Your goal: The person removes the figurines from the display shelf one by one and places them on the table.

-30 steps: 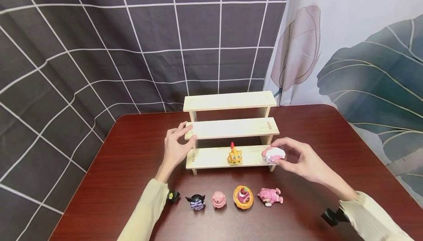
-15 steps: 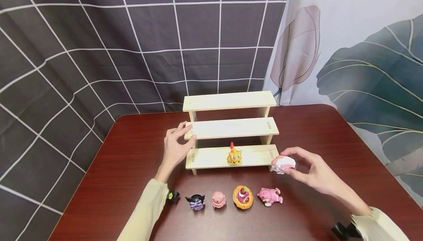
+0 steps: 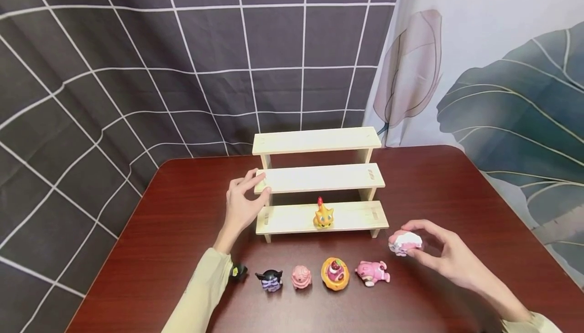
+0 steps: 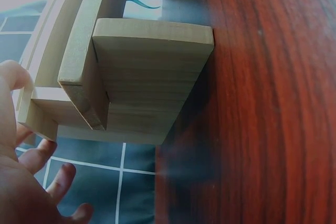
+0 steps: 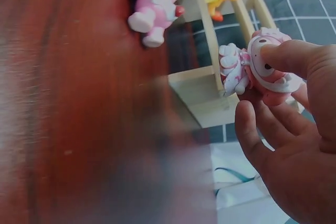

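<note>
My right hand (image 3: 451,258) pinches a pink-and-white toy figurine (image 3: 405,242) between thumb and fingers, above the table to the right of the shelf. In the right wrist view the figurine (image 5: 265,64) shows a round face partly covered by the thumb. My left hand (image 3: 242,204) grips the left end of the middle board of a three-tier wooden display shelf (image 3: 319,177). The left wrist view has the thumb and fingers on opposite faces of that board. A yellow-orange figurine (image 3: 323,216) with a red tip stands on the lowest board, near its middle.
In front of the shelf, a row on the red-brown table (image 3: 182,211) holds a black-and-purple figurine (image 3: 271,280), a small pink figurine (image 3: 301,277), a tart-shaped toy (image 3: 335,273) and a pink bear figurine (image 3: 373,272) lying down. A dark grid curtain (image 3: 205,59) hangs behind.
My right hand has drawn back from the lowest board's right end, moving right and toward me with the figurine in its fingers. The left hand stays on the shelf.
</note>
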`<state>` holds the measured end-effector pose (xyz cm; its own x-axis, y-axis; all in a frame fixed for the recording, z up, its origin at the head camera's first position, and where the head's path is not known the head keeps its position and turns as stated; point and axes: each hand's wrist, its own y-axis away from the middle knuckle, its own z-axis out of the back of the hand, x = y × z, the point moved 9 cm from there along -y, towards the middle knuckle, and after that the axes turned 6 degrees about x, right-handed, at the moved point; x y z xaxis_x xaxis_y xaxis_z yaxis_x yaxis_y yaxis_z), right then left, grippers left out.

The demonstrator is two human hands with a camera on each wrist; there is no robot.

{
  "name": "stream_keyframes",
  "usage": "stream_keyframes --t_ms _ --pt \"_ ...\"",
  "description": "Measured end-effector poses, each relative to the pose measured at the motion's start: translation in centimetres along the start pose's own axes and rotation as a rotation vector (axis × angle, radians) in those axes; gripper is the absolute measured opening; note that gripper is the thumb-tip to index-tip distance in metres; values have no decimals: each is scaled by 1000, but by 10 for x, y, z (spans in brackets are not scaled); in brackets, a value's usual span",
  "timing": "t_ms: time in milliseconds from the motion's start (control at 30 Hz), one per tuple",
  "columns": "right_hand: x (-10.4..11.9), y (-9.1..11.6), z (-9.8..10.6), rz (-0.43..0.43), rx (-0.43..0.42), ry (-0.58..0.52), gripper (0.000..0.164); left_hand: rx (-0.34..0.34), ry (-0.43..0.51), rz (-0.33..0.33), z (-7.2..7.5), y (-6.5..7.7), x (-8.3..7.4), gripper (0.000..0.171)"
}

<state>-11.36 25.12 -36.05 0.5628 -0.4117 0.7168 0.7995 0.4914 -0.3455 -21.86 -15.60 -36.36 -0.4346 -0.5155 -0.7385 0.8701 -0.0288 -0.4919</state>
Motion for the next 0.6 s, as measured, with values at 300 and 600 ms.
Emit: stream_keyframes --t_ms 300,600 --pt "-9 14 -5 1 8 -46 55 -1 -4 8 0 0 0 36" --pt "-20 27 -9 -70 20 -45 51 1 6 -7 0 0 -1 36"
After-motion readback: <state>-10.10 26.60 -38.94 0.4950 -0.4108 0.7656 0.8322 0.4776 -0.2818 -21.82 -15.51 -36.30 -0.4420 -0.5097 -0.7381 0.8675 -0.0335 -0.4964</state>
